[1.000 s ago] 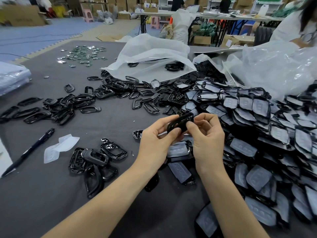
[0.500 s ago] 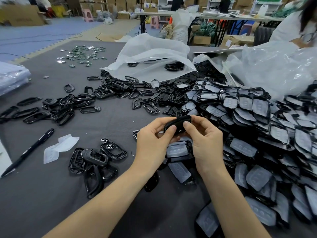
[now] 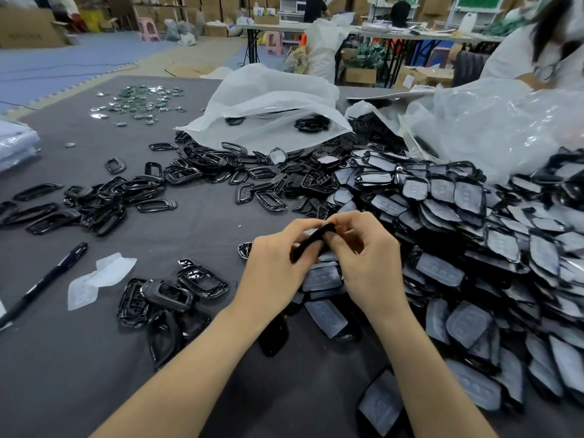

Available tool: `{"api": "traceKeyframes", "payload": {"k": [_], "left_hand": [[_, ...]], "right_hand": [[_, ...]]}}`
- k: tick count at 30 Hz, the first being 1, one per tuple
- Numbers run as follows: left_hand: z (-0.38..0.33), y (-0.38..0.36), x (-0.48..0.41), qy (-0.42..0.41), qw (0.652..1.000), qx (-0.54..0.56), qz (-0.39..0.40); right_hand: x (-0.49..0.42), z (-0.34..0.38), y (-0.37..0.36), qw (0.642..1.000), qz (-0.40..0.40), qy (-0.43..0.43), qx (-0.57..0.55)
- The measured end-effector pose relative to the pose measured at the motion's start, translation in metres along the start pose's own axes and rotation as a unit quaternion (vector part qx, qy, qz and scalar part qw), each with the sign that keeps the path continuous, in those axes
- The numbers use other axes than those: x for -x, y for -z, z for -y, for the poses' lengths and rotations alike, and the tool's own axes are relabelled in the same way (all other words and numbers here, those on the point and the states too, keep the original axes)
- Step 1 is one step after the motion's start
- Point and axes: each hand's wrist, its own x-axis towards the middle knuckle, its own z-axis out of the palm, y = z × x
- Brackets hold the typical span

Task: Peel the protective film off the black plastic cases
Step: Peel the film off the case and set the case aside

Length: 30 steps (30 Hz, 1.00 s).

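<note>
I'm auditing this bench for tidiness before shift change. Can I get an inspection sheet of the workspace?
Surface: grey table, largely covered.
Job's things: one case in hand; filmed pile on the right; bare cases and loose film on the left.
Clutter: pen, frames, metal bits, plastic bags.
Hands: left hand and right hand both pinch the case.
Cables: nothing seen on the table.
Surroundings: person in white at far right; boxes and benches behind.

Both hands, left (image 3: 275,263) and right (image 3: 368,267), pinching one black case (image 3: 311,241), film-covered pile (image 3: 458,248) beside
</note>
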Motion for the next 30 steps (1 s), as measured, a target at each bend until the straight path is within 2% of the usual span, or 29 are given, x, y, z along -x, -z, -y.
{"api": "traceKeyframes", "payload": {"k": [3, 6, 8, 12, 15, 17, 21, 25, 28, 30], "left_hand": [[0.004, 0.002, -0.002, 0.024, 0.997, 0.058, 0.049], [0.007, 0.005, -0.005, 0.024, 0.995, 0.055, 0.083], [0.009, 0.01, -0.01, 0.023, 0.996, 0.074, 0.05], [0.025, 0.032, -0.024, 0.139, 0.97, 0.163, -0.119], [0.039, 0.051, -0.031, 0.196, 0.924, 0.209, -0.253], [0.042, 0.057, -0.032, 0.211, 0.907, 0.219, -0.292], [0.041, 0.054, -0.032, 0.224, 0.9, 0.244, -0.283], [0.037, 0.05, -0.03, 0.222, 0.906, 0.253, -0.255], [0.037, 0.049, -0.029, 0.222, 0.91, 0.249, -0.247], [0.037, 0.049, -0.029, 0.22, 0.913, 0.248, -0.238]], "right_hand": [[-0.001, -0.001, 0.001, 0.997, -0.004, 0.05, 0.055], [0.0, 0.0, -0.002, 0.994, -0.005, 0.079, 0.076], [0.001, 0.002, -0.003, 0.993, -0.018, 0.088, 0.073], [-0.002, 0.0, 0.0, 0.992, -0.022, 0.067, 0.107], [-0.012, -0.002, -0.002, 0.983, 0.038, 0.036, 0.178], [-0.02, 0.0, -0.009, 0.967, 0.104, 0.03, 0.229], [-0.045, 0.006, -0.025, 0.916, 0.249, 0.046, 0.311], [-0.08, 0.006, -0.031, 0.9, 0.266, 0.03, 0.344], [-0.095, 0.001, -0.041, 0.847, 0.344, 0.034, 0.404], [-0.099, -0.003, -0.046, 0.824, 0.368, 0.042, 0.429]]}}
